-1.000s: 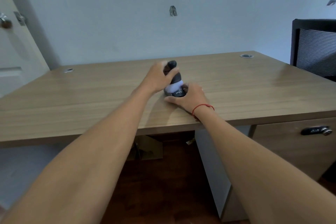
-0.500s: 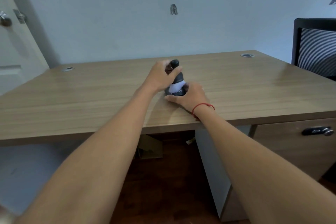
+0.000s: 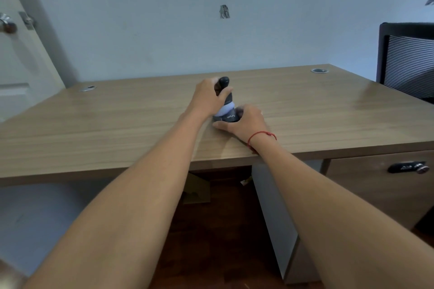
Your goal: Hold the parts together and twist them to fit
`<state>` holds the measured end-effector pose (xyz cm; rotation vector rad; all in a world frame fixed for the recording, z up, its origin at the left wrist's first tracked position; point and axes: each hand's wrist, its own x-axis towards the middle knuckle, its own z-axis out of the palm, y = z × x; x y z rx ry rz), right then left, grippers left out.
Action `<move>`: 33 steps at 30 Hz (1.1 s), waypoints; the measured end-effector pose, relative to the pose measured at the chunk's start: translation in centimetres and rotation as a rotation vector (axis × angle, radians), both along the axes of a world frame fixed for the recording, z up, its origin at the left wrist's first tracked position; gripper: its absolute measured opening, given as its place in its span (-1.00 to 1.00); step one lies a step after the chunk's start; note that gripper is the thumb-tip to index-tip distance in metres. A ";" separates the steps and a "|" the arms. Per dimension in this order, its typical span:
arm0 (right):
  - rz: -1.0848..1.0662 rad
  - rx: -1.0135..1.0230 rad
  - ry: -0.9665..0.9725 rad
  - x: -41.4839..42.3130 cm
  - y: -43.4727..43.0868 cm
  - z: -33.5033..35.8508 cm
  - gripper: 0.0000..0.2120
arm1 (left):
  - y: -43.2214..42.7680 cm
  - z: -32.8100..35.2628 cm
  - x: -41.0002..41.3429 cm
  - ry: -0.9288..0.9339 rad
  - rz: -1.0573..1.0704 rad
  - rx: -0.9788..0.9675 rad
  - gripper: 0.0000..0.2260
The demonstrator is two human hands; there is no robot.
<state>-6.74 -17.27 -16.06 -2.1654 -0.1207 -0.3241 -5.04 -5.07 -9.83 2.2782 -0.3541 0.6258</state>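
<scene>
Both hands (image 3: 231, 110) curled, arms outstretched

A light wooden desk (image 3: 117, 124) spans the view, its front edge running from 9 o'clock to 3 o'clock. Two round metal cable grommets sit in the top: one (image 3: 88, 88) at 10 o'clock, another (image 3: 319, 70) at 2 o'clock. A small dark device with a pale band (image 3: 226, 110) stands upright near the centre, held by both hands.

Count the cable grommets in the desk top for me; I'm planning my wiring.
2. One grommet sits at the back left corner of the desk, the other grommet at the back right corner. None looks hidden.
</scene>
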 end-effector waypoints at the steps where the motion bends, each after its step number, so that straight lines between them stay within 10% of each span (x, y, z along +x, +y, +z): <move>1: -0.003 -0.008 0.009 -0.1 0.0 0.1 -0.47 | 0.1 0.4 0.1 0.014 0.010 0.026 -0.76; 33: -0.037 -0.019 -0.001 -0.4 0.0 0.4 -0.46 | 1.2 0.5 1.6 0.083 -0.042 -0.223 -0.83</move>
